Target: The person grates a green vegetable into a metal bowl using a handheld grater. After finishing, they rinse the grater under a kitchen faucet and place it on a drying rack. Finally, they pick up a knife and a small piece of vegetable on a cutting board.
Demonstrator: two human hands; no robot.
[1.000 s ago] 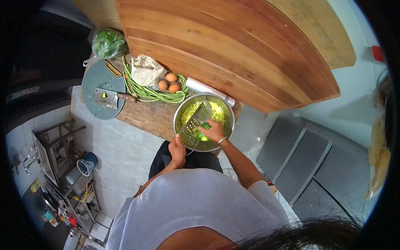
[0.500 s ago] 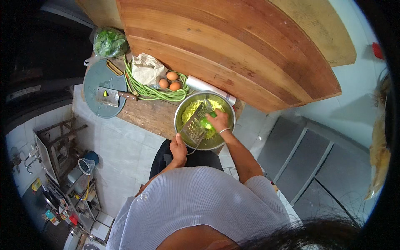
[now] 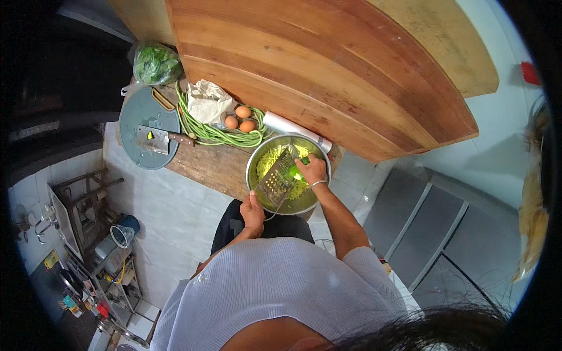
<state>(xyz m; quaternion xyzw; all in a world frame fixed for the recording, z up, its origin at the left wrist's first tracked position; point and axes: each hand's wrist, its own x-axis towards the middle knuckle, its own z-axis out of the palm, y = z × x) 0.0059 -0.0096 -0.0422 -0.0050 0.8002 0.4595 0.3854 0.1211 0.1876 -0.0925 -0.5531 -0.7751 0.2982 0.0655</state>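
A steel bowl [image 3: 324,186] stands at the table's near edge, in front of my body. Pale green shreds [image 3: 270,157] lie inside it. Slanting across the bowl is a flat metal grater [image 3: 275,182], and its lower end with a wire loop meets my left hand [image 3: 252,214]. That hand is closed on the grater beside the bowl's rim; its fingertips are partly hidden. Over the grater's upper right side, my right hand [image 3: 313,168] grips a green vegetable [image 3: 296,172], perhaps a zucchini, pressed against the holes. Fingers cover much of it.
Left on the wooden table [image 3: 213,169], a cleaver [image 3: 155,139] lies on a round grey board [image 3: 132,131]. Behind are long beans [image 3: 225,139], brown eggs [image 3: 243,111], a cloth bag [image 3: 208,102], bagged greens [image 3: 157,64] and a plastic roll [image 3: 295,128]. Tall wooden boards [image 3: 328,70] stand behind.
My right hand has shifted slightly right and up along the grater with the green vegetable. My left hand stays at the grater's lower end. The view has shifted a little.
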